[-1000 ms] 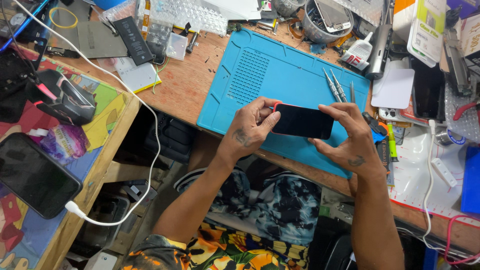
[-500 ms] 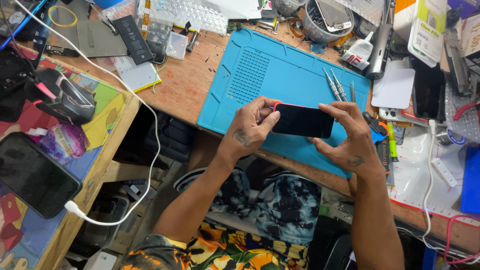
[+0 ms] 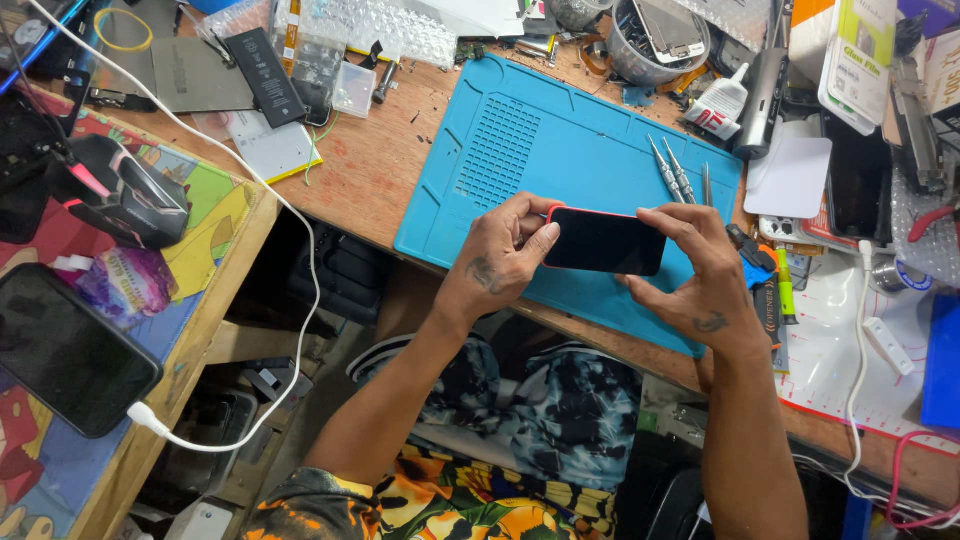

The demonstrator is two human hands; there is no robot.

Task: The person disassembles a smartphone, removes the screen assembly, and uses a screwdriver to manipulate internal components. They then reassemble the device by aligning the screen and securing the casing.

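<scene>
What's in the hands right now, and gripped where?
A smartphone with a red edge and dark screen, held above the blue work mat. The left hand pinches its left end, the right hand its right end.

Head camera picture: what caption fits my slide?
Both hands, left hand and right hand, hold a red-edged phone above a blue mat.

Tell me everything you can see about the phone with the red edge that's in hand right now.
The phone is a slim slab with rounded corners, a dark, unlit glossy face turned up and a red rim showing along its top edge and left corner. It lies roughly level, long side across the view, held above the near edge of the blue work mat. The left hand grips its left end, thumb on the screen edge; the right hand holds its right end, fingers curled over the top. Its back is hidden.
</scene>
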